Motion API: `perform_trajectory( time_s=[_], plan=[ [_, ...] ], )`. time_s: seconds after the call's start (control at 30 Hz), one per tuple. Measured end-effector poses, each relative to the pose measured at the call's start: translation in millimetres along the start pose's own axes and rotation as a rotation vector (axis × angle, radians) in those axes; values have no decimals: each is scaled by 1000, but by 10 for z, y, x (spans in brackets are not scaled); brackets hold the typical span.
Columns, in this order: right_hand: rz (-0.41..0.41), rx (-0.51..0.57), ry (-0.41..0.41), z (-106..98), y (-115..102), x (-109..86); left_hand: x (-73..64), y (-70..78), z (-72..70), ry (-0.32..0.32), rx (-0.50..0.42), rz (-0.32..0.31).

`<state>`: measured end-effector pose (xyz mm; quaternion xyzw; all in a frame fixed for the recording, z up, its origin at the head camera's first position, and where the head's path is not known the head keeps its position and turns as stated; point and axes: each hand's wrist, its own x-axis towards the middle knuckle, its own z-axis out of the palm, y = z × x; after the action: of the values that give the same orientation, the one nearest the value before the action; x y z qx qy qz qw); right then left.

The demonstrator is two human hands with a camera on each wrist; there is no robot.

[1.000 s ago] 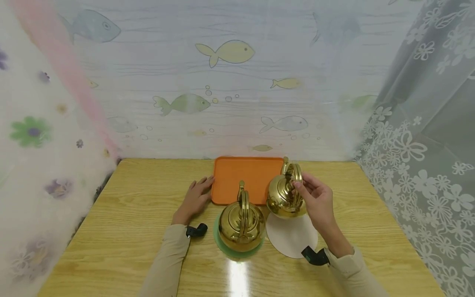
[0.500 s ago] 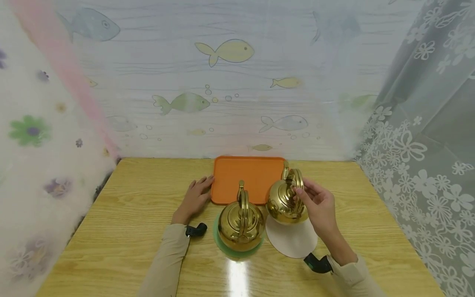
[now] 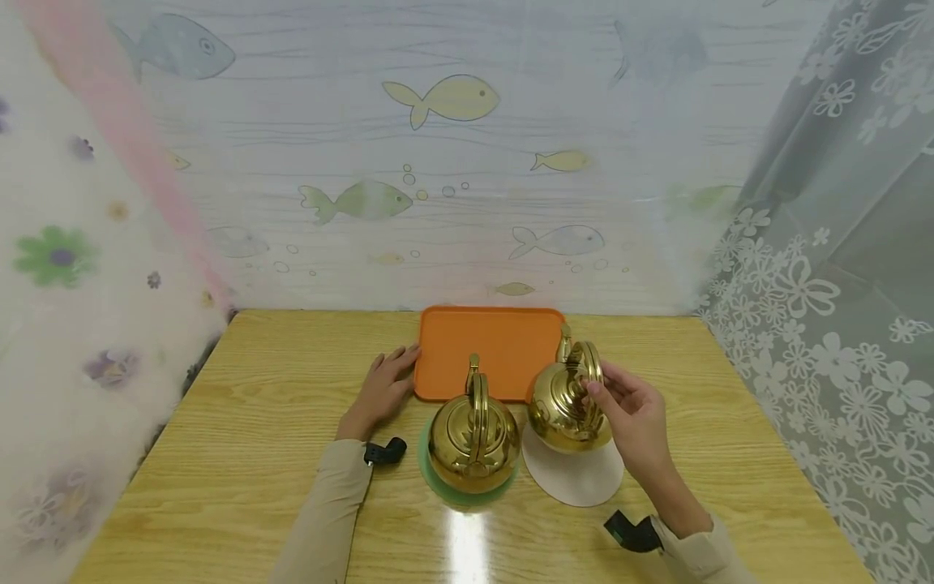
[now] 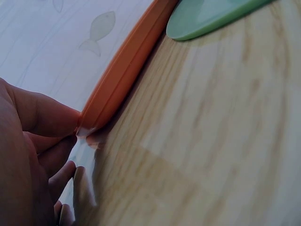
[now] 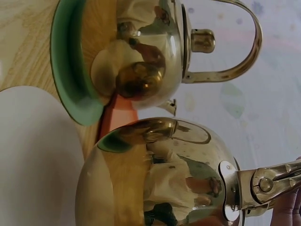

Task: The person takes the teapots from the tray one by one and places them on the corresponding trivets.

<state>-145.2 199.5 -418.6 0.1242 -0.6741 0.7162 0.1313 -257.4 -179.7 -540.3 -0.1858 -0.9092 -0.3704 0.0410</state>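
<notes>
My right hand grips the upright handle of a shiny gold kettle. This kettle hangs over the far part of a round white mat, its spout pointing away; the right wrist view shows its polished side close up. A second gold kettle stands on a round green mat to its left. My left hand rests on the table at the left side of an orange tray. In the left wrist view its fingertips touch the tray's rim.
The wooden table ends at a fish-printed curtain behind the tray. A floral cloth hangs on the left and a lace curtain on the right. The two kettles are close together.
My right hand has brought its kettle back from the tray's right edge, nearer to me and slightly rightward, over the white mat. The left hand, tray and other kettle have stayed put.
</notes>
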Motion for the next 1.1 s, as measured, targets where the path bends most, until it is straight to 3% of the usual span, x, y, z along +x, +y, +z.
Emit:
perform_trajectory(
  time_s=[0.67, 1.1],
  plan=[
    [-30, 21, 5, -69, -15, -171, 11, -2, 3, -1, -2, -3],
    [-5, 56, 31, -165, -35, -271, 64, 62, -93, -4, 7, 4]
  ],
)
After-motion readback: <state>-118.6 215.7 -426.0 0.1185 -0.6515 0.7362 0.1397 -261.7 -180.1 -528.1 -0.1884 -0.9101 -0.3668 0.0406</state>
